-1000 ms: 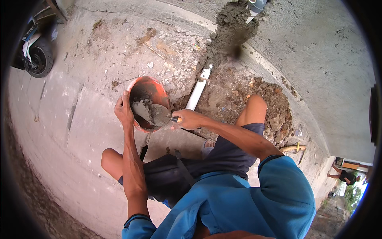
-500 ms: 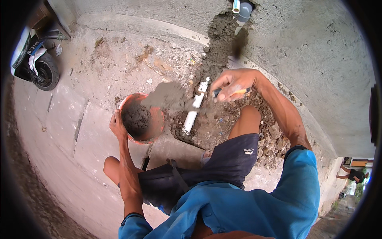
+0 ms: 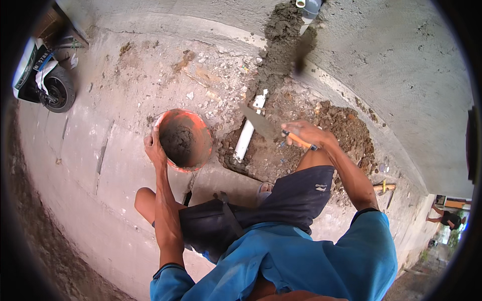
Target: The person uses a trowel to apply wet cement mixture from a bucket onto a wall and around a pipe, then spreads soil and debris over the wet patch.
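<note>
The left hand grips the rim of an orange bucket at nine o'clock, grey mortar inside. Just off centre toward three o'clock, the right hand holds a trowel by its orange-and-black handle, the blade pointing to ten across a white pipe. Wet mortar runs up toward one o'clock; a motorcycle stands near ten, another person near four.

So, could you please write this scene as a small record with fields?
Left hand: on the left rim of the orange bucket
Right hand: grips the trowel by its handle
Bucket contents: grey mortar
Trowel blade: overlaps the white pipe in view, contact unclear
Pipe surroundings: dug soil
Background: motorbike at left, person at far right
</note>
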Demonstrator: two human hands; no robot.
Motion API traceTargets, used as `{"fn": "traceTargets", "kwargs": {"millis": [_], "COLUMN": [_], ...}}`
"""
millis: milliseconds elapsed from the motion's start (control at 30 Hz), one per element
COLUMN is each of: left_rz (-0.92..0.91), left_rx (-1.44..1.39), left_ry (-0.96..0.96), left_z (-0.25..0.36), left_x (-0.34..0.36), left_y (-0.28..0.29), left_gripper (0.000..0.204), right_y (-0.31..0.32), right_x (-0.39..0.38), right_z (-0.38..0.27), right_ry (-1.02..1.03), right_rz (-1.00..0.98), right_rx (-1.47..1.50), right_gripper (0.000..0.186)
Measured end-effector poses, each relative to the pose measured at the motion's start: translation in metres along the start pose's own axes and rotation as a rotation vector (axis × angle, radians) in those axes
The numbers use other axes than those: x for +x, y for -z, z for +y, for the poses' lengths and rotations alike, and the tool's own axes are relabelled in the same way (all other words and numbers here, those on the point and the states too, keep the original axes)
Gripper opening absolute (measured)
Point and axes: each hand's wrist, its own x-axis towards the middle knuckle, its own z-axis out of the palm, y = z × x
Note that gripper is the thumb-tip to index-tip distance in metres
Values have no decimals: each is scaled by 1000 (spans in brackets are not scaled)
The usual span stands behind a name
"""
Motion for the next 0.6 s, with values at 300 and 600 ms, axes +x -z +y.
{"fn": "traceTargets", "kwargs": {"millis": [300,600], "left_rz": [-192,-221], "left_rx": [-134,-336], "left_ry": [107,224], "left_z": [3,3], "left_x": [-2,-9], "left_y": [5,27], "left_gripper": [43,41], "right_y": [-182,-254], "right_x": [124,165], "right_z": [-48,-53], "right_ry": [625,635], "right_rz": [148,-84], "right_rx": [-1013,-1185], "right_gripper": [35,29]}}
